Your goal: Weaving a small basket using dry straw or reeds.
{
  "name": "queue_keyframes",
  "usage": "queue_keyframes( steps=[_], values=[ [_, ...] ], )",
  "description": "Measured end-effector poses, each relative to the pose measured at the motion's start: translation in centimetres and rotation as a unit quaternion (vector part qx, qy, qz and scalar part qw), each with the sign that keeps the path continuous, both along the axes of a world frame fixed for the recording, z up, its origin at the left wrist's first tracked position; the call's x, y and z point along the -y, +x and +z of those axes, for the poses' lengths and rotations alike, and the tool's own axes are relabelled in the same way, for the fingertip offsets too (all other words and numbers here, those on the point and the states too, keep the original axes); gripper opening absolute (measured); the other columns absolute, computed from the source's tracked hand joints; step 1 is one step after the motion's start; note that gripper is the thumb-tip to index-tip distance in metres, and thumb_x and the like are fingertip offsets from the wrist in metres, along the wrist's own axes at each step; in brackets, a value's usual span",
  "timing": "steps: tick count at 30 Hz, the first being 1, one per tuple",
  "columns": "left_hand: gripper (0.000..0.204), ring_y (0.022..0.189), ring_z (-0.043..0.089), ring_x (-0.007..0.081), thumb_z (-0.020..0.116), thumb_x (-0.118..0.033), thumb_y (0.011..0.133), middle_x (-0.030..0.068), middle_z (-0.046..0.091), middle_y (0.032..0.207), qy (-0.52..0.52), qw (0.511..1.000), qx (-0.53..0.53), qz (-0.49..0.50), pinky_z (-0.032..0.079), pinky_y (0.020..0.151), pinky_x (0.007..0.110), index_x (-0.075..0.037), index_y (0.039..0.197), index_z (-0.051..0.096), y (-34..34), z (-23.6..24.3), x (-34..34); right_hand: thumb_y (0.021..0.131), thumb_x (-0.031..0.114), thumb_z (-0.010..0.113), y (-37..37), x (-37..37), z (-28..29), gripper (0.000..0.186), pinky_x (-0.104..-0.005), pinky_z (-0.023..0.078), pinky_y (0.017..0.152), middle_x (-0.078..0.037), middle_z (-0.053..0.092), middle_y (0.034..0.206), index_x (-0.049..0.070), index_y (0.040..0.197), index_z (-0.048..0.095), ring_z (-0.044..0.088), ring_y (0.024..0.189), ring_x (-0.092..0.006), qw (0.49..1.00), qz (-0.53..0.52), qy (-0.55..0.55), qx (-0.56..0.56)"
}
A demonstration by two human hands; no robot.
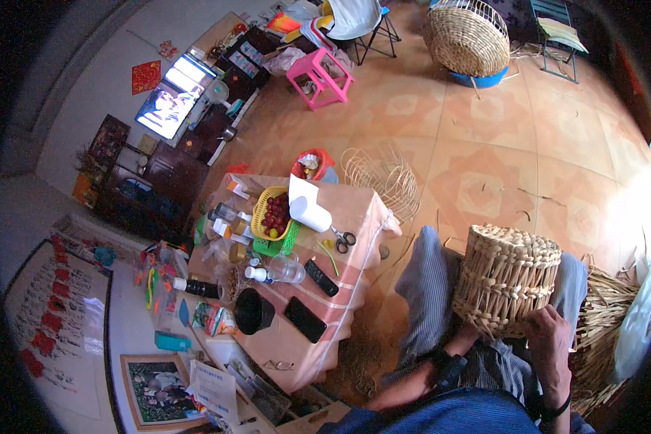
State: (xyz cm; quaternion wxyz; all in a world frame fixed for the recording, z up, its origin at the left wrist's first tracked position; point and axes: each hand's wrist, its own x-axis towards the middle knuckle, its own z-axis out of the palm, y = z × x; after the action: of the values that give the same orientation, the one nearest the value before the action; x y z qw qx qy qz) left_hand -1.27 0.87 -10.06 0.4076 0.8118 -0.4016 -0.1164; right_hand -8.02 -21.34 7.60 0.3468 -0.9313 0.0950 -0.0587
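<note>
A round woven straw basket [508, 278] rests on my lap between my knees, with thick plaited bands and open upright ribs between them. My right hand [550, 338] is closed on its lower right edge, fingertips pinching the weave. At the lower left edge is my left hand [467, 338], its fingers hidden by the basket's wall. Whether those fingers are inside or beneath it, I cannot tell. Long dry straw strands [602, 336] lie in a bundle beside my right leg.
A cloth-covered table [282, 359] at my left holds scissors [345, 241], a phone [306, 319], a remote [321, 278] and a yellow basket of red fruit [271, 213]. Loose cane coils [383, 184] lie beyond it. A pink stool [320, 78] and a large woven basket [466, 43] stand farther off.
</note>
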Motion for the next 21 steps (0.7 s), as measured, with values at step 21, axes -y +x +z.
queue_keyframes(
  steps=[21],
  values=[
    [0.063,0.161,0.038,0.038,0.06,-0.045,0.111,0.0167,0.044,0.173,0.165,0.945,0.283,0.019,0.031,0.133,0.059,-0.014,0.165,0.051,2.2,-1.3,-0.8,0.092,0.015,0.076,-1.2,1.8,-1.5,0.024,-0.0463,0.059,0.079,-0.011,0.064,0.102,0.008,0.114,0.068,0.066,0.093,-0.0362,0.992,0.05,0.049,0.107]
  ],
)
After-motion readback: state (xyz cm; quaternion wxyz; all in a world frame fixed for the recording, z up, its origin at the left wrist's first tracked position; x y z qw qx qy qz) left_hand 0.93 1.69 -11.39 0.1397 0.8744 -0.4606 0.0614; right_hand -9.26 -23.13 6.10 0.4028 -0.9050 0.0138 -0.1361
